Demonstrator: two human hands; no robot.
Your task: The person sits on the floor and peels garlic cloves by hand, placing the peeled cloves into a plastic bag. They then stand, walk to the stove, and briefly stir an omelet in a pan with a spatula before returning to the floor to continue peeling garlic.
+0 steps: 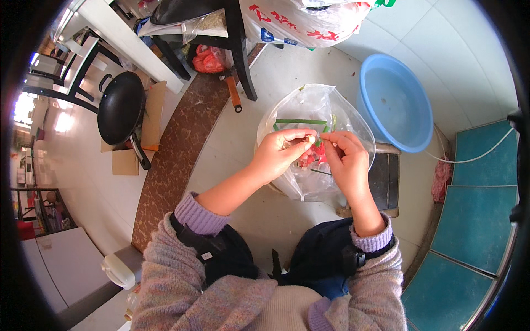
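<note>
Both my hands are raised over an open clear plastic bag (352,107) that stands on the floor before me. Between the thumb and fingertips of my left hand (275,151) is a small pale piece (310,139), possibly a garlic clove. My right hand (347,159) meets it from the other side, thumb and fingers pinched close to the piece; whether they grip anything is too small to tell. Beneath the hands, the bag holds long green strips (301,121), perhaps scallion leaves, and red scraps (306,161), partly hidden by my fingers.
A blue plastic basin (393,103) is at the right, beside a low dark-topped stool (385,182). Teal cabinet panels (476,215) line the right side. Leftward are a black wok (122,107) and cardboard (153,116). A wooden-handled tool (233,93) lies near a black chair leg (244,66).
</note>
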